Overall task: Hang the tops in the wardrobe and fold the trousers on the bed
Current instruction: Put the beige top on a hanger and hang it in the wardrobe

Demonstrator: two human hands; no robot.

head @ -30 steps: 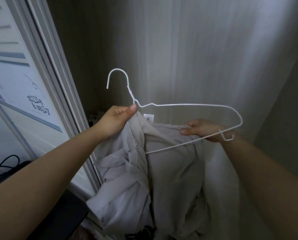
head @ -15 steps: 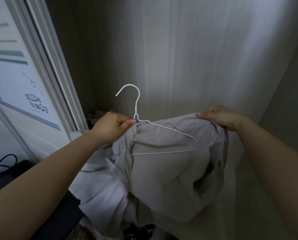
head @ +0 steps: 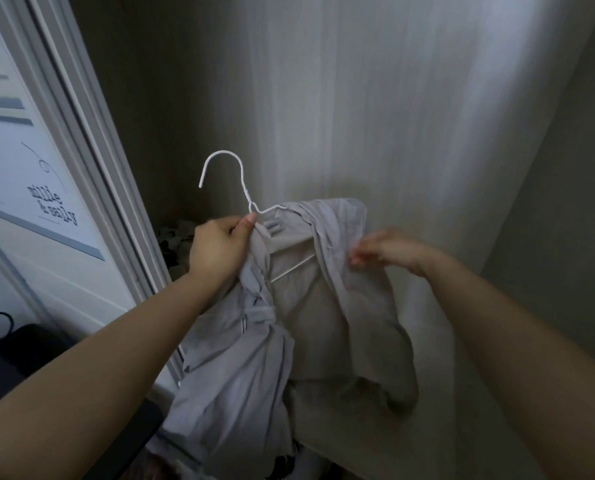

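Note:
A white wire hanger (head: 235,171) stands hook-up in front of the open wardrobe. A pale grey top (head: 323,323) is draped over its right shoulder and hangs in crumpled folds below. My left hand (head: 219,249) grips the hanger's neck together with the bunched collar of the top. My right hand (head: 389,251) is blurred, its fingertips at the cloth on the right shoulder of the top; whether it pinches the cloth I cannot tell. Part of the hanger's bottom wire shows inside the neck opening.
The wardrobe's pale back wall (head: 375,116) fills the middle and right. Its white door frame (head: 91,161) runs diagonally at left, beside a white panel with printed lettering (head: 51,209). Dark clutter lies on the wardrobe floor (head: 174,240). Black cables and a dark object sit at lower left (head: 8,344).
The top has been pulled further over the hanger's right shoulder. My right hand moved down and left from the top's far edge to the shoulder cloth. The hook tilted left slightly.

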